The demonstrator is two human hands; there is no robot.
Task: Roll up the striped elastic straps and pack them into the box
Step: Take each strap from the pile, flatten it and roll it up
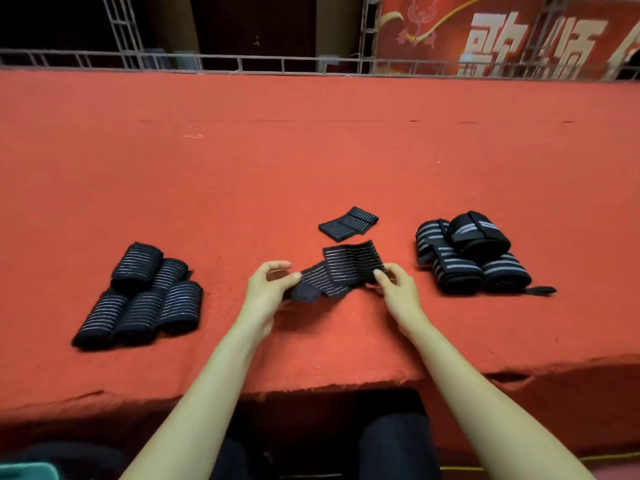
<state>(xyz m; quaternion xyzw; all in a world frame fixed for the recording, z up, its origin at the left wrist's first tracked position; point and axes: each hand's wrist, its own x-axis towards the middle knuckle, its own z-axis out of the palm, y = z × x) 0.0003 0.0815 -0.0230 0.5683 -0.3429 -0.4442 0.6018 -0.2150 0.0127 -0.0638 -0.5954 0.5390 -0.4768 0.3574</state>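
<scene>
A black elastic strap with thin white stripes (341, 271) lies partly unfolded on the red cloth in front of me. My left hand (268, 287) pinches its left end, and my right hand (394, 287) pinches its right edge. Just behind it lies another folded striped strap (348, 224), flat and untouched. On the left sits a pile of rolled thin-striped straps (145, 296). On the right sits a heap of rolled straps with wider grey stripes (471, 258). No box is in view.
The red cloth table (311, 150) stretches far back to a metal truss rail (242, 62) and a red banner (502, 36). The table's frayed front edge (311, 389) runs just above my lap.
</scene>
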